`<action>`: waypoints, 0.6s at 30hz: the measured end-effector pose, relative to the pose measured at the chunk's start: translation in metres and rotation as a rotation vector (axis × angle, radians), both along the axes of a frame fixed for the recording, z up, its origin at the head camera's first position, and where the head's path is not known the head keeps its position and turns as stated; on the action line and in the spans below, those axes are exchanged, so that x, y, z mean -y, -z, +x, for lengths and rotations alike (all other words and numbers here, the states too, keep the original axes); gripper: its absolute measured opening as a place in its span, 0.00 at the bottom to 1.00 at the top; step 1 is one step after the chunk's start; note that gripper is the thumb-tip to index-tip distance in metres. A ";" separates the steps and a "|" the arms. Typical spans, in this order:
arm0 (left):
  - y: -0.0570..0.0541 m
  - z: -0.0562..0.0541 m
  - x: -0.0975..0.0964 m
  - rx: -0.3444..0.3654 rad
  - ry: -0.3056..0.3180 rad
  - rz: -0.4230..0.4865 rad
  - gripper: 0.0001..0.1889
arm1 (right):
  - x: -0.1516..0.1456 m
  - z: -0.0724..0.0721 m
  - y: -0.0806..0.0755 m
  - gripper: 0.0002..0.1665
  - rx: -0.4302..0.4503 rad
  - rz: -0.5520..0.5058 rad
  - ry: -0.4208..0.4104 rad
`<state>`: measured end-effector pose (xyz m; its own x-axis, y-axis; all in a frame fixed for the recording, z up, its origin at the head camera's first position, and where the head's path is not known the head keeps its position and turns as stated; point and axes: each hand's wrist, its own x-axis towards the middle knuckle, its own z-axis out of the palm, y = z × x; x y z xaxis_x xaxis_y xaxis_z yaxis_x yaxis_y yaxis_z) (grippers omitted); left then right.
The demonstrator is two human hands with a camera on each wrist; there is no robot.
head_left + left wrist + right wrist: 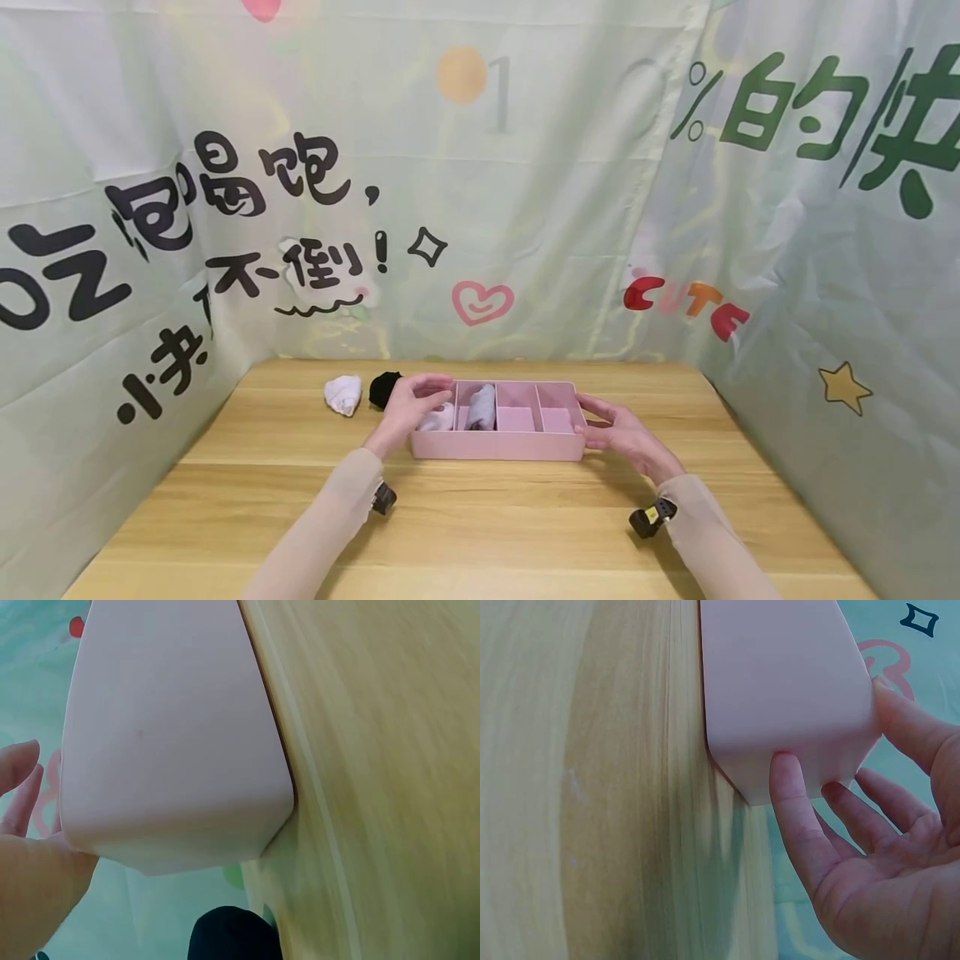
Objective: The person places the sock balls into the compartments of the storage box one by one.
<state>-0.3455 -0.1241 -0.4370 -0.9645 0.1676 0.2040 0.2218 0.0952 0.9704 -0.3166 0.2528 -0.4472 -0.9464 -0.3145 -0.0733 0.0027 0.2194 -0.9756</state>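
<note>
A pink divided box [498, 447] stands on the table, its long side toward me. My left hand [408, 408] reaches over its left end, the fingers extended above the leftmost compartment. A whitish cloth bundle [437, 417] lies in that compartment, partly covered by the hand. Beside it a rolled grey cloth [482, 408] stands in the second compartment; the two right compartments hold nothing. My right hand [626, 429] is at the right end, with loosely extended fingers touching the end wall. In the right wrist view one fingertip [786, 769] rests against that wall.
Left of the box a white cloth bundle [343, 395] lies on the wooden table [480, 517]. Between it and my left hand sits a black bundle [385, 389], partly hidden by the hand. Printed fabric curtains [540, 208] enclose the table at the back and sides.
</note>
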 end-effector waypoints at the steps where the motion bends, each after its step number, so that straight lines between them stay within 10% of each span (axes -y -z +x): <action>1: 0.000 0.000 0.001 -0.001 -0.002 0.006 0.18 | 0.000 0.000 0.000 0.43 0.003 -0.006 0.001; 18: 0.001 0.007 0.024 -0.023 -0.047 0.027 0.19 | 0.000 0.001 -0.003 0.44 -0.006 0.046 -0.009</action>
<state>-0.3388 -0.1485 -0.4380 -0.9663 0.1162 0.2297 0.2396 0.0796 0.9676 -0.3158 0.2524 -0.4440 -0.9440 -0.3197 -0.0819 -0.0057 0.2640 -0.9645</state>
